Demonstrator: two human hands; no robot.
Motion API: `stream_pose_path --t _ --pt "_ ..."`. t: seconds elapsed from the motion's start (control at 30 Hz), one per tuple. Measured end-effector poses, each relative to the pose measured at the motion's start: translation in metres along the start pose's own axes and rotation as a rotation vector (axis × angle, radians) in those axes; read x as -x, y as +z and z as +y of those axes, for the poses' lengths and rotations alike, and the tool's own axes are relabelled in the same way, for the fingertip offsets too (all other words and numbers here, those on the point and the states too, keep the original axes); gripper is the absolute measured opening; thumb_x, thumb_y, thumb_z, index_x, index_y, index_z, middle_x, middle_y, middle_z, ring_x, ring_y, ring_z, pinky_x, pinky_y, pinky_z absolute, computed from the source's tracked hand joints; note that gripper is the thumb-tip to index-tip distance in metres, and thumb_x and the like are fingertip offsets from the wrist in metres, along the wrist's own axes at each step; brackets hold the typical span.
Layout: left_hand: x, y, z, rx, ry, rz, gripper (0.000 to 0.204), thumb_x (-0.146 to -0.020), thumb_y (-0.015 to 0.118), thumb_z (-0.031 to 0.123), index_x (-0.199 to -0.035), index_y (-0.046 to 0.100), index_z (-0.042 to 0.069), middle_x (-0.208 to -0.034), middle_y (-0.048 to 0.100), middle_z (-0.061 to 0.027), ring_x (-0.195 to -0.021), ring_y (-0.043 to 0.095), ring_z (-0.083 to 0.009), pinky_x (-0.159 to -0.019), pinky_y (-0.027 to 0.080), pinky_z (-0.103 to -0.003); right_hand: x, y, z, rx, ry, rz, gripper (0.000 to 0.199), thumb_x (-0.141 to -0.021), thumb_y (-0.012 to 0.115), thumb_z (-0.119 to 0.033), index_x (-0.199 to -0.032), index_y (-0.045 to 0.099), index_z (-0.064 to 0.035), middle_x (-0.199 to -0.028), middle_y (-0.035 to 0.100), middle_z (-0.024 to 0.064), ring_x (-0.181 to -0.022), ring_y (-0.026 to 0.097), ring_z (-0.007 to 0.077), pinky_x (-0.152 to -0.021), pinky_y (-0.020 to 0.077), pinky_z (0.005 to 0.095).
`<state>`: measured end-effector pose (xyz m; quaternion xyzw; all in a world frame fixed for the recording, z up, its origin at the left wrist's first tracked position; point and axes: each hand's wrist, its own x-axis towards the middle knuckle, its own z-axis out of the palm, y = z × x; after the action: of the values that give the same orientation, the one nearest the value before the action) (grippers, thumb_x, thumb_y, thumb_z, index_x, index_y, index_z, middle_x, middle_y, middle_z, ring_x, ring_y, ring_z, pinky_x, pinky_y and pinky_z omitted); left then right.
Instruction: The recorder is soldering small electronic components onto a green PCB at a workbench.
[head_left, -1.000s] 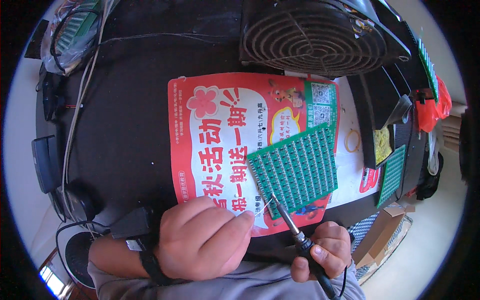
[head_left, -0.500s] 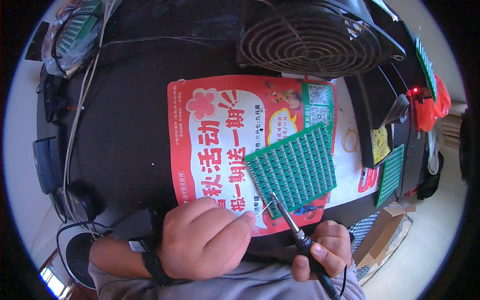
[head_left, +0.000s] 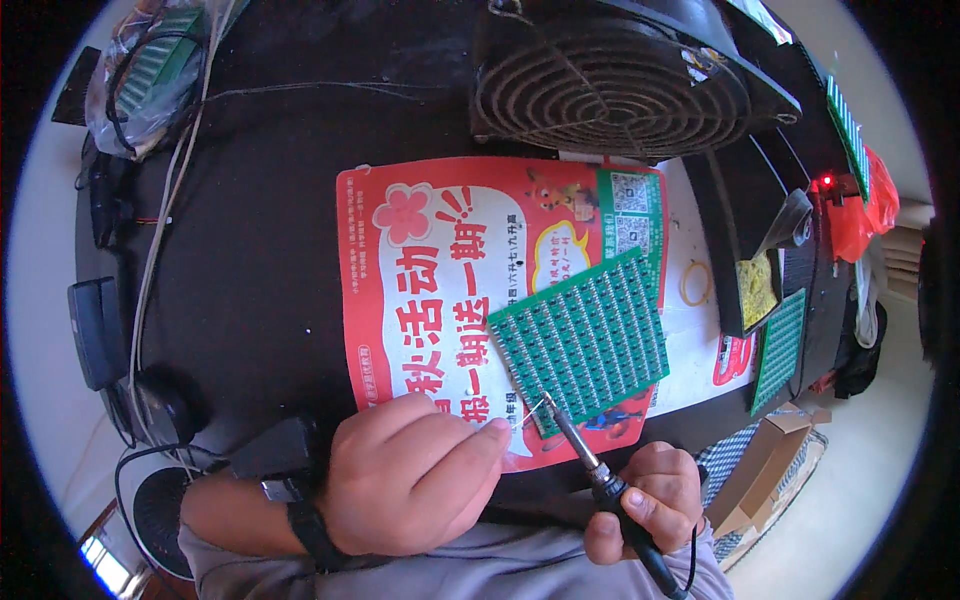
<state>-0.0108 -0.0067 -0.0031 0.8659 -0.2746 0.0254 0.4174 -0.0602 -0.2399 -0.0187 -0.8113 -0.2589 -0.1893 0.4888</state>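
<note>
A green circuit board [head_left: 585,340] with rows of small parts lies tilted on a red and white printed sheet [head_left: 400,330]. My right hand [head_left: 655,500] is closed round the dark handle of a soldering iron [head_left: 578,438]. The iron's tip is at the board's near left edge. My left hand [head_left: 415,475] is closed, and a thin silvery solder wire [head_left: 535,411] sticks out from its thumb and forefinger toward the iron's tip. Whether tip and wire touch is too small to tell. A black band circles my left wrist.
A black fan with a round grille [head_left: 610,110] stands behind the sheet. To the right are a yellow sponge [head_left: 761,290] in a dark holder, another green board [head_left: 779,350] and a cardboard box [head_left: 765,460]. Cables [head_left: 150,260] run down the left side.
The iron's tip has shifted very slightly toward me along the board's edge, and the wire's end with it. Both hands keep their grip, and the board lies almost as before.
</note>
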Motion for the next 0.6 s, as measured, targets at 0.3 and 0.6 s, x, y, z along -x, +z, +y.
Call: stream_pose_path --t 0.3,0.6 --pt "0.0 -0.007 0.001 -0.007 -0.015 -0.11 0.029 -0.06 0.074 -0.002 -0.088 0.066 -0.001 -0.056 0.049 -0.0029 -0.043 0.047 -0.0185 -0.04 0.036 -0.032 0.003 -0.004 -0.001 -0.01 -0.012 -0.015 0.031 -0.064 0.074 -0.012 -0.088 0.057 -0.0018 -0.067 0.05 0.0035 -0.052 0.046 0.0147 -0.042 0.0392 0.0259" --pt "-0.002 -0.001 0.007 0.082 -0.193 0.006 0.02 -0.066 0.068 -0.003 -0.084 0.066 0.004 -0.057 0.05 -0.0042 -0.045 0.048 -0.0204 -0.043 0.038 -0.03 0.007 -0.005 -0.003 0.012 -0.032 -0.025 0.03 -0.063 0.075 -0.014 -0.085 0.058 -0.0016 -0.064 0.051 0.0032 -0.051 0.046 0.0148 -0.042 0.0396 0.0263"
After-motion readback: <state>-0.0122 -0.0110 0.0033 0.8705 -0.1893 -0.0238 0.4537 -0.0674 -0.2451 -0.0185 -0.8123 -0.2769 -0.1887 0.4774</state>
